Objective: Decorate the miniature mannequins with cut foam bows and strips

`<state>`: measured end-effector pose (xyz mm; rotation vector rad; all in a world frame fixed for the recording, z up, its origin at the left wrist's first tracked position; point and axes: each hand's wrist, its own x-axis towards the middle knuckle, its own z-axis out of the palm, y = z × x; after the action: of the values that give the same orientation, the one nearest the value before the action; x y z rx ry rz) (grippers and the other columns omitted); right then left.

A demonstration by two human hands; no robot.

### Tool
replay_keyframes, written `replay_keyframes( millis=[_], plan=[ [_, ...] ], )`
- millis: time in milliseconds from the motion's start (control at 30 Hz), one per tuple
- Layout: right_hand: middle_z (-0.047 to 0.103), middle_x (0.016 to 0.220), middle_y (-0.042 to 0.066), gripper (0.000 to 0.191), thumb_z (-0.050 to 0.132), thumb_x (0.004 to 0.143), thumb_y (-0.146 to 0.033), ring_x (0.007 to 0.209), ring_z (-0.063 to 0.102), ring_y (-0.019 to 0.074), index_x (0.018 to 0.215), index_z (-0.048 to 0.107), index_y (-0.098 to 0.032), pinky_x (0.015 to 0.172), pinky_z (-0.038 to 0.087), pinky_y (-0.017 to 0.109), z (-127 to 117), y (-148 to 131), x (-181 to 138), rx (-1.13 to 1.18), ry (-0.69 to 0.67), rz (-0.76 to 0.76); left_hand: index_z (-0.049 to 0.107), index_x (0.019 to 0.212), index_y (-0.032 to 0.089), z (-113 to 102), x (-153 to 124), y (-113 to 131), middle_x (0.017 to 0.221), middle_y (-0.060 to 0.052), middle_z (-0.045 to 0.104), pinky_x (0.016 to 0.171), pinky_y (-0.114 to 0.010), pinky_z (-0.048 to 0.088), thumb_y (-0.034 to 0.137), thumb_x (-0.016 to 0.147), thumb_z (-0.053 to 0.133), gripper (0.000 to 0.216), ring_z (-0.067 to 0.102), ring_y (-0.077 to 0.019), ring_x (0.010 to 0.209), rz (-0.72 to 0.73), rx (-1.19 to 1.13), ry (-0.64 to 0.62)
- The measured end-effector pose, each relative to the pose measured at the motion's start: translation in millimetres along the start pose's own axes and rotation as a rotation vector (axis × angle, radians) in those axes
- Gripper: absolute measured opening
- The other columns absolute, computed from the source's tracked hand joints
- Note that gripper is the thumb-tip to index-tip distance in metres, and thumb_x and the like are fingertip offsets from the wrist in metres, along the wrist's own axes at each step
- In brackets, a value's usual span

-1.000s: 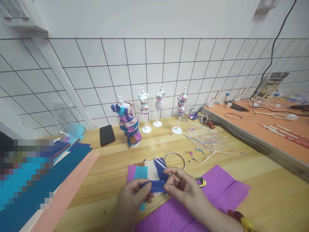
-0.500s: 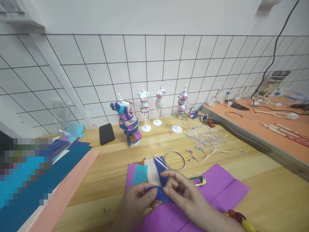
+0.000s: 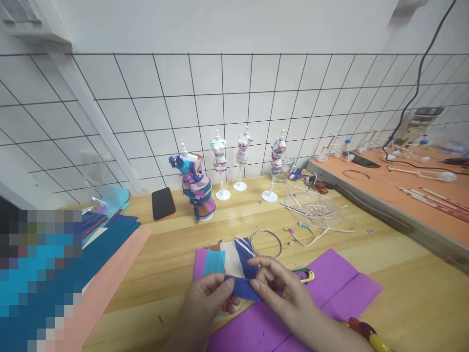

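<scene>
A small blue strip (image 3: 244, 288), which looks like crepe paper or thin cloth, is stretched between my two hands. My left hand (image 3: 207, 303) pinches its left end between thumb and forefinger. At the other end, the thumb and fingers of my right hand (image 3: 284, 291) close on the strip. Beneath and behind the hands lies a panel of coloured pieces (image 3: 214, 264) in purple, light blue, cream and dark blue. A purple sheet (image 3: 340, 283) with a fold line spreads under my right forearm. A green-and-yellow loop-shaped handle (image 3: 308, 275) rests beside my right hand, partly hidden.
Several small white dress forms (image 3: 220, 156) stand along the tiled wall, one wearing a layered paper dress (image 3: 198, 188). A phone (image 3: 163, 203) lies left of them. Stacked coloured sheets (image 3: 113, 244) are at left. A metal ring (image 3: 266, 243), scraps and an orange-topped board (image 3: 410, 181) lie rightward.
My hands have moved slightly apart, so more of the blue strip shows between them, stretched flatter. The whole view has shifted very slightly.
</scene>
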<state>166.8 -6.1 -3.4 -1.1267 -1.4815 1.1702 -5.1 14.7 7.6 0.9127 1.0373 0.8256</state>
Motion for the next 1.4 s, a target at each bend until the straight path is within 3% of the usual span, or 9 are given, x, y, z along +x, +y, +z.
replay_keyframes(
  millis=[167,333,500,733,1067,1400],
  plan=[
    [0.041,0.064,-0.004,0.027,0.048,0.087,-0.038,0.059,0.040,0.0111,0.106,0.051,-0.020,0.055,0.033,0.023,0,0,-1,-0.014,-0.056,-0.001,0.063,0.066,0.013,-3,4,-12,0.053,-0.001,0.061,0.052,-0.022,0.037,0.043,0.058,0.074,0.033,0.050,-0.0088,0.049,-0.032,-0.021,-0.103],
    [0.051,0.072,-0.001,0.024,0.049,0.087,-0.034,0.064,0.049,0.0128,0.107,0.052,-0.022,0.059,0.040,0.025,-1,-1,-2,-0.052,-0.055,-0.019,0.061,0.061,0.013,-1,3,-12,0.050,0.001,0.060,0.050,-0.022,0.036,0.044,0.054,0.076,0.035,0.049,-0.0085,0.047,-0.043,-0.050,-0.065],
    [0.062,0.093,0.005,0.021,0.053,0.084,-0.026,0.083,0.057,0.0180,0.105,0.058,-0.026,0.070,0.045,0.028,-3,-4,-6,-0.299,-0.021,-0.148,0.062,0.063,0.014,4,0,-6,0.056,0.000,0.061,0.054,-0.022,0.039,0.040,0.052,0.078,0.033,0.050,-0.0080,0.050,-0.065,-0.113,-0.029],
    [0.067,0.078,0.004,0.013,0.054,0.084,-0.023,0.073,0.061,0.0167,0.088,0.067,-0.023,0.066,0.047,0.027,1,-5,-1,-0.344,-0.023,-0.196,0.060,0.061,0.014,2,4,-19,0.048,0.002,0.057,0.049,-0.022,0.037,0.047,0.055,0.074,0.037,0.046,-0.0079,0.044,0.014,-0.038,-0.040],
    [0.068,0.082,0.006,0.022,0.056,0.083,-0.018,0.076,0.062,0.0170,0.102,0.065,-0.024,0.068,0.049,0.029,-1,-4,-2,-0.352,-0.009,-0.309,0.059,0.059,0.015,3,5,-23,0.044,0.003,0.054,0.056,-0.026,0.042,0.048,0.055,0.073,0.037,0.045,-0.0075,0.042,0.028,-0.049,-0.028],
    [0.067,0.083,0.006,0.026,0.054,0.084,-0.016,0.075,0.062,0.0162,0.104,0.067,-0.028,0.066,0.050,0.026,-2,-6,-2,-0.350,-0.076,-0.338,0.062,0.061,0.014,5,0,-15,0.048,0.002,0.056,0.049,-0.022,0.036,0.046,0.057,0.071,0.034,0.044,-0.0074,0.043,0.041,0.020,-0.034]
  ],
)
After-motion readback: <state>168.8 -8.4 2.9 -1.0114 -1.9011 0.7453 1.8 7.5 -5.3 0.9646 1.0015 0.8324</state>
